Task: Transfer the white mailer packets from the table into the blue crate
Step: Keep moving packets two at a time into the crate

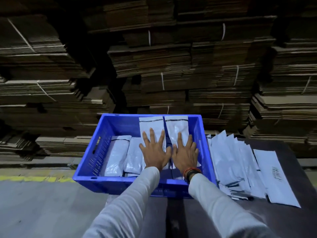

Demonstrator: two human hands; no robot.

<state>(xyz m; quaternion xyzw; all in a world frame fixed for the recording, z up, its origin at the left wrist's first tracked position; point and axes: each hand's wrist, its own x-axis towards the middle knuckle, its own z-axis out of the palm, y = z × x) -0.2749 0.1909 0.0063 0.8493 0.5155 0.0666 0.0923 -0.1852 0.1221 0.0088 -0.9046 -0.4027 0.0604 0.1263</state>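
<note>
The blue crate stands on the dark table in front of me. Inside it, two long white mailer packets lean against the far wall, the left packet and the right packet. My left hand lies flat with fingers spread on the left one. My right hand lies flat on the right one in the same way. Two more white packets lie in the crate's left half. A fanned row of several white mailer packets lies on the table right of the crate.
High stacks of flattened cardboard fill the whole background behind the crate. The dark table runs on to the right and towards me. Left of it lies grey floor with a yellow line.
</note>
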